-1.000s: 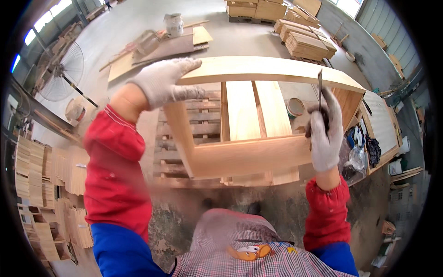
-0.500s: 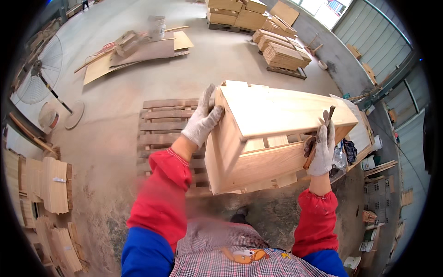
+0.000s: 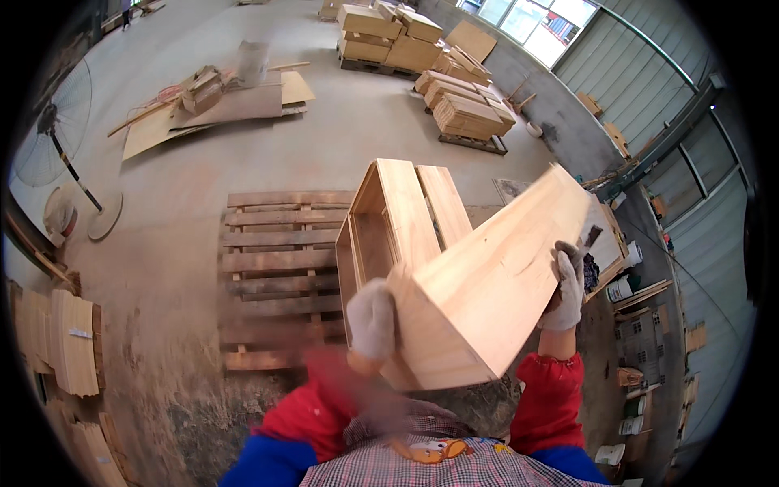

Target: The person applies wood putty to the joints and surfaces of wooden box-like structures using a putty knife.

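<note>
A pale wooden box is held up in front of me, tilted, with one broad side facing up. My left hand, in a whitish work glove and blurred, closes on its left end. At the right end my gloved right hand grips the box edge, its palm side hidden. A dark, narrow tool sticks out beside those right fingers; its kind is unclear. Directly behind the held box stands another wooden box, open toward the left, with a gap between its boards.
A slatted wooden pallet lies on the floor at left. Beyond are flat sheets with scrap, a standing fan and stacked boards on pallets. Buckets line the right side; board stacks stand at left.
The held box has turned and come nearer to me, uncovering the second box behind it. My left hand has moved down and closer to my body. The right hand stays at the box's right end.
</note>
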Tool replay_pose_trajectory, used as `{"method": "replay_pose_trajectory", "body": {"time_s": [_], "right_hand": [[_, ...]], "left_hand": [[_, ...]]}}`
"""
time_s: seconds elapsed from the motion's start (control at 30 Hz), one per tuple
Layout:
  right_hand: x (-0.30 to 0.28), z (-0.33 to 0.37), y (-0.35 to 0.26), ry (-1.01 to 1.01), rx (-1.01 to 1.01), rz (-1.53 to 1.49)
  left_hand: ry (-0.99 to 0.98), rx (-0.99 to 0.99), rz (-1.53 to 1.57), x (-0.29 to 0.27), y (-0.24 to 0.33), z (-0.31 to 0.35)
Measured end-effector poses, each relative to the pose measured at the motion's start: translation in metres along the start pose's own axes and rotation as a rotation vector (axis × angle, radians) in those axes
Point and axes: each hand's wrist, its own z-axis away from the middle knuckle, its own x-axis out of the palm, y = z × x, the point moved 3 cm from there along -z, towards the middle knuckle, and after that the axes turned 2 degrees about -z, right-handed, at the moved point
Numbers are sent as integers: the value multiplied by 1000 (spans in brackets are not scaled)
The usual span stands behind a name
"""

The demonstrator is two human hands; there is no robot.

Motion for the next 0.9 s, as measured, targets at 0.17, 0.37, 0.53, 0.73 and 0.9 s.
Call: {"method": "replay_pose_trajectory", "body": {"time_s": [0.17, 0.37, 0.53, 0.73, 0.9], "right_hand": [[4, -30, -4, -188, 21, -54], [-31, -63, 15, -297, 170, -116], [-59, -71, 40, -386, 302, -33], [-81, -65, 35, -435, 357, -131], [-82, -46, 32, -444, 401, -352]], "left_hand": [[-127, 68, -152, 24, 29, 69], [-374, 261, -215, 85, 18, 125], [-419, 293, -286, 118, -3, 155], [-495, 90, -436, 133, -20, 171], [-624, 19, -738, 101, -59, 185]]}}
